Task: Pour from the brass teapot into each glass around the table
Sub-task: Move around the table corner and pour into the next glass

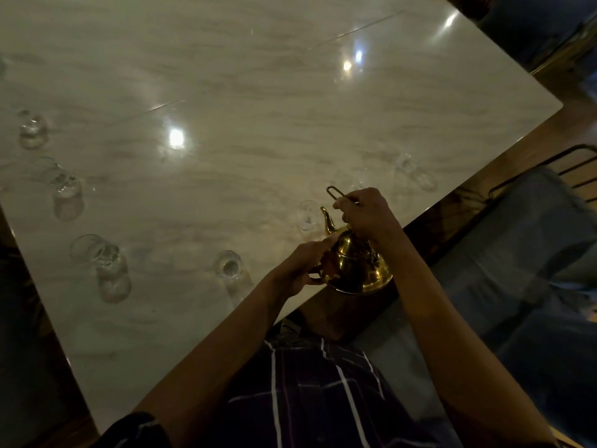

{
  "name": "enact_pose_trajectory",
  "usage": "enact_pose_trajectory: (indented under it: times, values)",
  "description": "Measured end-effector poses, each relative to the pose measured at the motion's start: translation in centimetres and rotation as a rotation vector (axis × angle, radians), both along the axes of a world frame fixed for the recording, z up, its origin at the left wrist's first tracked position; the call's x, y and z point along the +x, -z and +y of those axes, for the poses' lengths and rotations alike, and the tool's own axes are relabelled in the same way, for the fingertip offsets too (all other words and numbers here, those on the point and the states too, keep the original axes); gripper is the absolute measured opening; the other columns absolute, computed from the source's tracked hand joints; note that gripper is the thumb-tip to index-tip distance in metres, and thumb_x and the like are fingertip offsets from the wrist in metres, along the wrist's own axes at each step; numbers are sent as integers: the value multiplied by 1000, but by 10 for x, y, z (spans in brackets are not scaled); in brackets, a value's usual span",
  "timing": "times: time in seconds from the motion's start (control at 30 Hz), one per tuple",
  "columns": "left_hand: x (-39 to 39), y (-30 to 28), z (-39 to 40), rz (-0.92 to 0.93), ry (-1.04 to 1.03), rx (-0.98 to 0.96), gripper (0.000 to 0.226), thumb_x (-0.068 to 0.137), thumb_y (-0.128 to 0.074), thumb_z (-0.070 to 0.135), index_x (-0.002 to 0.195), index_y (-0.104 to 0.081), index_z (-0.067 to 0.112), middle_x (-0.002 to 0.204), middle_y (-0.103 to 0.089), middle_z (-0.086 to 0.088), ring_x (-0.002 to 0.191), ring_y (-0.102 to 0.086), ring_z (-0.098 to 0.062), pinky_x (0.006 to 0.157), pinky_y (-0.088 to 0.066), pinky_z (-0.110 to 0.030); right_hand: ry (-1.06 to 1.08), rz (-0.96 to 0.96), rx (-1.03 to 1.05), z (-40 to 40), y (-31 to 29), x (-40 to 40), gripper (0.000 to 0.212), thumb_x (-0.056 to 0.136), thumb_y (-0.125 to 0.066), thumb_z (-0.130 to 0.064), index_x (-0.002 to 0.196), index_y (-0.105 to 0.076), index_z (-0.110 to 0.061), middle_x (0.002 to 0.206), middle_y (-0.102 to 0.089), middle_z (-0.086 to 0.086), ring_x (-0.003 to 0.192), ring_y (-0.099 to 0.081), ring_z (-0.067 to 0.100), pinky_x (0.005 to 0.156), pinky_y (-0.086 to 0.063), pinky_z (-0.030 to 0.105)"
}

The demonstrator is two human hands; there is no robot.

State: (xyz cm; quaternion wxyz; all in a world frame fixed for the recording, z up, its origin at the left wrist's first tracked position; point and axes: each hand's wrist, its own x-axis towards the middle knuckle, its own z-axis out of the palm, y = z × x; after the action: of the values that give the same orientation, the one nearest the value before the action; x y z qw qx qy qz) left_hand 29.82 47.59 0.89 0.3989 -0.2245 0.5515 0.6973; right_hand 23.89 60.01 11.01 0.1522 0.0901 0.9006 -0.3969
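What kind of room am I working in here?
Probably a dining room, at home or in a restaurant: a long marble-look table set with small glasses along its edges, cushioned metal-framed chairs pulled up, and a brass teapot held in both hands.

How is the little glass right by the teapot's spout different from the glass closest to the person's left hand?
The glass by the spout stands beyond the brass teapot, close to its spout; the glass near the left hand stands apart, left of the teapot. The spout glass looks fainter and blurrier; the other shows a clear round rim and casts a long shadow. Both are small, clear, upright on the marble table.
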Motion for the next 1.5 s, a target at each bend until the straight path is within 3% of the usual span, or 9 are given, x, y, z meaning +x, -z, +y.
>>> enact_pose_trajectory:
  times: [0.2,0.33,0.57,0.7,0.9,1.0,1.13,1.27,1.5]
  values:
    - [0,1,-3,8,4,4,58,95,-64,59,132,-63,14,116,-65,-5,115,-61,-28,110,-48,-56,17,0,7,-1,2,0,29,95,-60,-22,93,-74,3,84,-71,23,80,-69,34,69,-51,36]
    - [1,3,-7,9,10,8,57,95,-65,59,130,-65,13,114,-65,-4,114,-61,-28,110,-48,-56,17,-10,-10,-3,3,2,27,96,-59,-22,97,-75,-1,77,-68,9,78,-68,25,71,-53,35]
    - [0,5,-18,24,27,2,55,91,-71,58,128,-67,16,117,-67,-4,116,-61,-29,110,-48,-56,15,41,-7,-8,4,10,26,97,-57,-22,102,-77,-6,90,-71,4,81,-68,15,73,-51,29]
    - [-3,3,-25,51,54,-9,45,93,-71,53,122,-68,19,115,-69,-2,111,-62,-25,109,-49,-53,72,58,-39,-11,4,18,24,97,-57,-21,101,-77,-8,74,-65,-5,71,-63,10,72,-50,30]
    - [-2,7,-35,172,72,-47,51,91,-72,55,124,-69,16,116,-74,-5,108,-67,-23,85,-52,-39,175,91,-110,-14,10,39,25,99,-55,-22,100,-76,-9,74,-64,-5,69,-60,8,70,-49,31]
    - [1,9,-36,224,88,-72,52,89,-73,56,123,-68,17,119,-74,-6,111,-68,-25,83,-51,-37,239,102,-145,-12,11,50,26,99,-53,-24,99,-76,-10,82,-65,-7,74,-62,9,75,-51,34]
    - [2,9,-34,267,128,-108,53,90,-72,57,121,-66,15,118,-73,-9,110,-69,-26,85,-53,-38,282,107,-211,-6,12,62,24,99,-53,-24,95,-75,-12,77,-63,-7,66,-59,7,65,-44,27]
    - [1,7,-27,284,161,-108,53,92,-71,55,122,-64,13,120,-71,-10,111,-69,-28,83,-54,-36,281,114,-224,1,8,66,21,100,-53,-26,89,-71,-24,82,-64,-7,81,-60,11,71,-46,28]
    - [-20,-2,-2,335,179,-100,56,94,-70,53,126,-63,8,123,-71,-13,101,-70,-22,80,-55,-34,284,142,-236,29,-1,49,24,102,-51,-24,104,-71,-11,78,-61,-4,63,-56,1,51,-40,10]
